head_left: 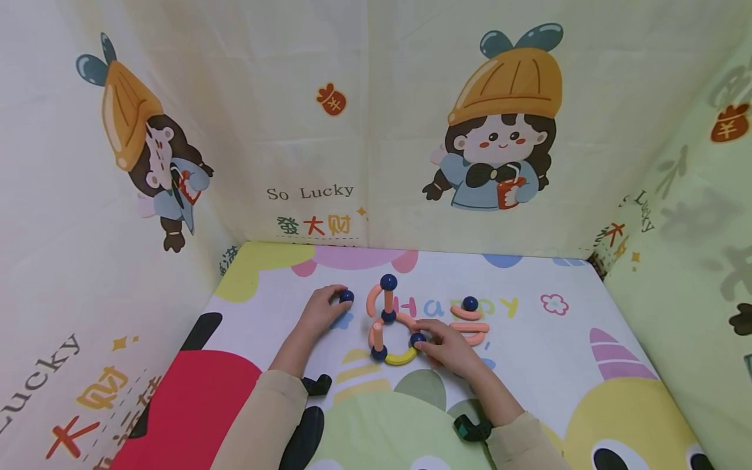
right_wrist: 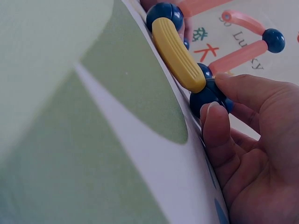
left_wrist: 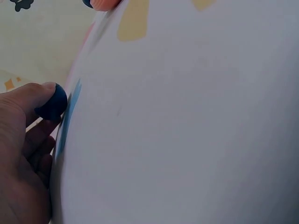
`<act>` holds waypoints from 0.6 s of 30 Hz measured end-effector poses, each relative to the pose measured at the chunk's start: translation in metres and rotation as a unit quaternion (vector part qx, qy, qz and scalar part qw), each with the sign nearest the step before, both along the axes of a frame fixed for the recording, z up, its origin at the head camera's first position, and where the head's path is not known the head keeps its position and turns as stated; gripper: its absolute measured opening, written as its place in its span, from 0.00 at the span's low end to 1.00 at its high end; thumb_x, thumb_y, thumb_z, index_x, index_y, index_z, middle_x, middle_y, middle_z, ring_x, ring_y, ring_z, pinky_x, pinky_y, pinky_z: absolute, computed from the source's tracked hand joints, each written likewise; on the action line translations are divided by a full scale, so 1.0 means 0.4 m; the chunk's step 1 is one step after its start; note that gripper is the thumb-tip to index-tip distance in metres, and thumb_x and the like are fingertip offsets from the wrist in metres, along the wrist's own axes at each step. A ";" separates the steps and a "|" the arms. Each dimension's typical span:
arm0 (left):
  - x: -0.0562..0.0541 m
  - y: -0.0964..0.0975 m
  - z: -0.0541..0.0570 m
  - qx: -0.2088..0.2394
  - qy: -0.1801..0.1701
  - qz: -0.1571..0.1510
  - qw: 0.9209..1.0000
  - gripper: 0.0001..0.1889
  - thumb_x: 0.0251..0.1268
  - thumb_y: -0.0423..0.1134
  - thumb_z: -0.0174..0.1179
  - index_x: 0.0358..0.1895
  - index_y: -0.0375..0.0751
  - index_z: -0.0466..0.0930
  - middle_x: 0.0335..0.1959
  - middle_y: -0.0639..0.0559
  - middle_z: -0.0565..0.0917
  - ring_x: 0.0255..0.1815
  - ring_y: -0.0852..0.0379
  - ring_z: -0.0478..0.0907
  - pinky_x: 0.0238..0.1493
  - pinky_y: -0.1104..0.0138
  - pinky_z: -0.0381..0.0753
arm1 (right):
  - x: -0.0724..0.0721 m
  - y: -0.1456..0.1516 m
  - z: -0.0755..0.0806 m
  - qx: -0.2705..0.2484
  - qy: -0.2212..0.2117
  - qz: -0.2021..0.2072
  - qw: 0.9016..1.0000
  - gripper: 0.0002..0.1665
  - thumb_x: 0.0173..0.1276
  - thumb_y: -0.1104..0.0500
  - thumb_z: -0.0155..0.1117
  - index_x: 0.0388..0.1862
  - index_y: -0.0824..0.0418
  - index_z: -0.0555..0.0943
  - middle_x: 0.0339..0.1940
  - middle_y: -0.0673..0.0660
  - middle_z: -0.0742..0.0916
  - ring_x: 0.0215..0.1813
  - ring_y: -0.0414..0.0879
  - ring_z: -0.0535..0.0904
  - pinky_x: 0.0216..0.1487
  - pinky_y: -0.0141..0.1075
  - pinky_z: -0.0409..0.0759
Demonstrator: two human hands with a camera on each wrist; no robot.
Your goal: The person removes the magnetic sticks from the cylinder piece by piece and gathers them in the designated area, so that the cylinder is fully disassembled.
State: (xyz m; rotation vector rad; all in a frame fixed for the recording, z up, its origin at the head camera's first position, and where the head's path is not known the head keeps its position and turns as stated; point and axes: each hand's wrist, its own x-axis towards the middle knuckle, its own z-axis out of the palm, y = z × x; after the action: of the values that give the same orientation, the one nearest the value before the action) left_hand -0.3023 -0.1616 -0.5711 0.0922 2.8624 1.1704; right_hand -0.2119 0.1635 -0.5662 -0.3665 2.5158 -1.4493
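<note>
My left hand point(head_left: 320, 308) pinches a dark blue ball point(head_left: 346, 296) between thumb and fingers, low over the table; the left wrist view shows this same ball point(left_wrist: 52, 105) at the fingertips. On the right, my other hand point(head_left: 451, 351) grips another blue ball point(right_wrist: 205, 99) with thumb and finger. That ball meets one end of a ridged yellow curved rod point(right_wrist: 177, 56), part of a ring of balls and rods. From the ring's left ball point(head_left: 378, 353) a pink straight rod point(head_left: 378, 337) stands up. At the back, an upright pink rod point(head_left: 388, 301) carries a blue ball point(head_left: 388, 282) with a pink curved rod point(head_left: 373, 301) hanging from it.
Right of the ring lie a loose blue ball point(head_left: 470, 303), a pink curved rod point(head_left: 467, 314), a straight pink rod point(head_left: 469, 327) and another curved rod point(head_left: 474, 339). A printed cloth point(head_left: 529, 352) covers the table, with printed curtains point(head_left: 399, 163) around it.
</note>
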 end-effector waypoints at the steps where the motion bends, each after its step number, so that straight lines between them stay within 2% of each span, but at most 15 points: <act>1: 0.000 0.000 0.001 0.000 0.000 -0.001 1.000 0.26 0.65 0.50 0.65 0.65 0.50 0.75 0.65 0.47 0.77 0.71 0.45 0.68 0.71 0.48 0.66 | 0.000 0.000 0.000 -0.001 -0.001 0.000 1.000 0.22 0.68 0.49 0.67 0.61 0.41 0.79 0.62 0.54 0.79 0.20 0.47 0.77 0.28 0.36 0.78; 10: 0.003 0.000 0.007 -0.006 -0.004 -0.005 1.000 0.27 0.65 0.49 0.64 0.67 0.51 0.73 0.68 0.47 0.75 0.73 0.45 0.65 0.73 0.48 0.63 | 0.000 -0.001 0.002 0.006 -0.002 -0.005 1.000 0.22 0.67 0.49 0.68 0.60 0.40 0.79 0.60 0.52 0.80 0.21 0.47 0.77 0.29 0.36 0.78; 18: 0.009 -0.001 0.007 0.014 -0.008 0.000 1.000 0.29 0.64 0.49 0.65 0.68 0.53 0.72 0.68 0.49 0.73 0.74 0.46 0.64 0.75 0.49 0.61 | 0.002 -0.001 0.002 0.004 -0.002 0.000 1.000 0.22 0.68 0.48 0.67 0.61 0.41 0.79 0.61 0.53 0.80 0.21 0.47 0.77 0.30 0.36 0.78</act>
State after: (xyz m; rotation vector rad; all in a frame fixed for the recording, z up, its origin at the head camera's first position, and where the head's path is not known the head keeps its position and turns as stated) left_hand -0.2987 -0.1620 -0.5683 0.0839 2.8323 1.2061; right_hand -0.2113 0.1631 -0.5656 -0.3620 2.5185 -1.4389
